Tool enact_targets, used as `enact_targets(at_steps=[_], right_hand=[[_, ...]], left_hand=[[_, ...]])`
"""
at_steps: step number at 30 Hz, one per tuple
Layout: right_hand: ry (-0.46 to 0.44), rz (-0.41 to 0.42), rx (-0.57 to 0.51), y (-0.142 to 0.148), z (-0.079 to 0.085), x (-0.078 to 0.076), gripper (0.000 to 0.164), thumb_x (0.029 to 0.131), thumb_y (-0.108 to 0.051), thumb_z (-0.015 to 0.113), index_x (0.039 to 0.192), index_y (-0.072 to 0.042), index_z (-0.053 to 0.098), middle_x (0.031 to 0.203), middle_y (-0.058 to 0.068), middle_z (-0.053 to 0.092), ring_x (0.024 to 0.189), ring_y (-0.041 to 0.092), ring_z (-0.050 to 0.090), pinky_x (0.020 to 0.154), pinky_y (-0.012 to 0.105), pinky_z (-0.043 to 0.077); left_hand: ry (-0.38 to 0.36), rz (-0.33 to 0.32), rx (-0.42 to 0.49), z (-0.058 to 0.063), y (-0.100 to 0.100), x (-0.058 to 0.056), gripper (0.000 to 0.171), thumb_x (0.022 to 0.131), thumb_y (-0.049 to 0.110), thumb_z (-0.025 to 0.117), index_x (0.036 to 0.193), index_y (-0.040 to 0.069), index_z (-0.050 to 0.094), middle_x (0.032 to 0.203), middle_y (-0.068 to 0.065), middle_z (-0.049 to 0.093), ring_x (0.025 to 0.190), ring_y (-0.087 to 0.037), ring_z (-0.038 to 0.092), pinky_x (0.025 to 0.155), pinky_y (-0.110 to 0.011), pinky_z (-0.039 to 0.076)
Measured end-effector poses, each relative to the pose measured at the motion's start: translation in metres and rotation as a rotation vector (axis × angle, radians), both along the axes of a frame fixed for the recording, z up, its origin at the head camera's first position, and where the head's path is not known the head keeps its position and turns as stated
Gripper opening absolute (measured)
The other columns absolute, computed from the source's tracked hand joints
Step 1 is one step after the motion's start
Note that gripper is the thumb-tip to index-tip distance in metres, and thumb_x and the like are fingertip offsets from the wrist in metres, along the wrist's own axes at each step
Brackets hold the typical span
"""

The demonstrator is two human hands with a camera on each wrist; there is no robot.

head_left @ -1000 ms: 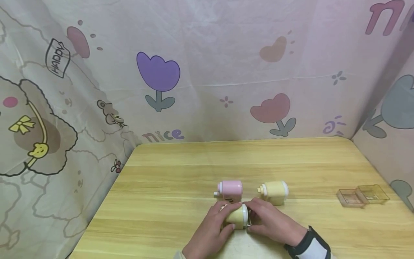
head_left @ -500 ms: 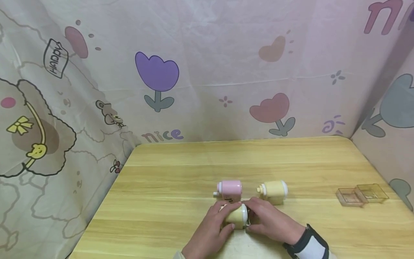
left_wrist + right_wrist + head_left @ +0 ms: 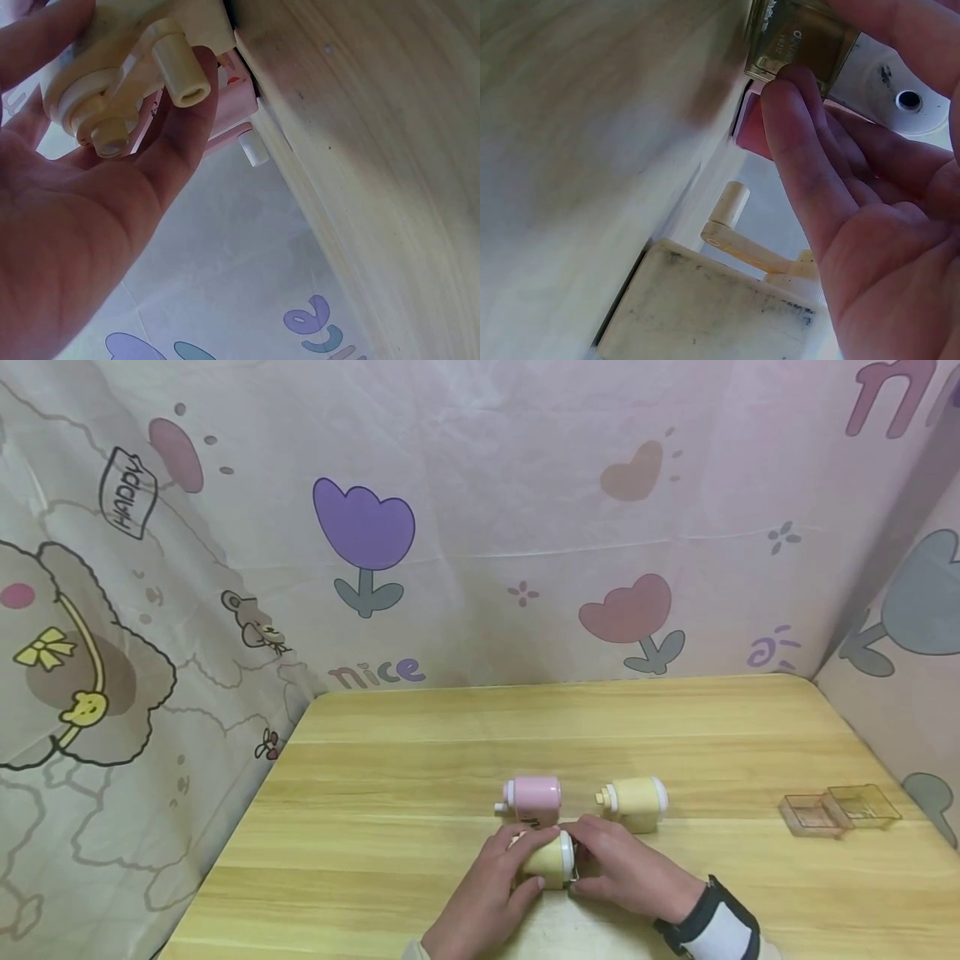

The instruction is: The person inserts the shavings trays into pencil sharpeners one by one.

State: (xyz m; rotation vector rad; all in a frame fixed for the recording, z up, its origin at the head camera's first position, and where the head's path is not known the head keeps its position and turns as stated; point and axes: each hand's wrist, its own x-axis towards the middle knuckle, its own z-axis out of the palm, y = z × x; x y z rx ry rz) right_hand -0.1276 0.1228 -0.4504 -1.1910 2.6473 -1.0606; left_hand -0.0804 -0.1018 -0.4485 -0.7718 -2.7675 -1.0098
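Left hand (image 3: 492, 885) grips sharpener (image 3: 550, 865) on near table (image 3: 360, 860), right hand (image 3: 626, 870) pinches drawer (image 3: 806, 41) at its white end — likely drawer step, in or out unclear — next probably wants body steady, straight slide.

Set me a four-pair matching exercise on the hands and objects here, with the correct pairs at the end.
1. pink, rounded plastic sharpener
2. free-standing, pale-yellow plastic sharpener
3. see-through, yellow-tinted plastic box
4. left hand

A. near the right edge of the wooden table
B. gripping a second pale-yellow plastic sharpener
C. has a white handle knob
D. just beyond the right hand

Pairs: 1-C, 2-D, 3-A, 4-B
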Motion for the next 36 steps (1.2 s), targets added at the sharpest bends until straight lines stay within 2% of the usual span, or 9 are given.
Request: enact_targets(at_steps=[9,18,26,36], right_hand=[[0.005,-0.014,0.005,-0.0006,-0.0018,0.0006,0.053,0.071,-0.022,0.080,0.120,-0.021,0.059,0.095,-0.016,0.054,0.085,0.005,0.054,0.073,0.024,0.048],[-0.015,-0.021,-0.008,-0.0026,-0.0013,0.0018,0.045,0.073,-0.023,0.080,0.112,-0.023,0.059,0.089,-0.017,0.053,0.081,0.005,0.053,0.070,0.024,0.048],[-0.024,-0.013,-0.044,-0.0032,-0.0031,0.0019,0.048,0.074,-0.022,0.079,0.116,-0.024,0.058,0.091,-0.016,0.054,0.082,0.004,0.054,0.070,0.025,0.049],[-0.015,-0.016,-0.060,-0.0045,-0.0061,0.0024,0.056,0.073,-0.022,0.080,0.123,-0.024,0.056,0.097,-0.016,0.055,0.086,0.003,0.053,0.074,0.026,0.049]], left_hand=[[-0.036,0.005,0.007,0.0004,0.0004,-0.0002,0.059,0.091,0.024,0.062,0.142,0.040,0.039,0.135,0.009,0.045,0.122,-0.012,0.044,0.098,-0.039,0.043],[-0.014,0.007,0.018,0.0004,0.0006,0.0005,0.059,0.089,0.021,0.063,0.141,0.039,0.041,0.134,0.010,0.045,0.123,-0.013,0.044,0.098,-0.041,0.042],[-0.042,0.007,0.034,0.0012,0.0009,0.0000,0.059,0.090,0.022,0.062,0.142,0.039,0.041,0.136,0.009,0.044,0.126,-0.013,0.043,0.101,-0.041,0.041],[-0.036,0.011,0.011,0.0016,0.0009,-0.0001,0.059,0.090,0.023,0.062,0.142,0.040,0.040,0.136,0.010,0.044,0.124,-0.012,0.044,0.100,-0.041,0.041]])
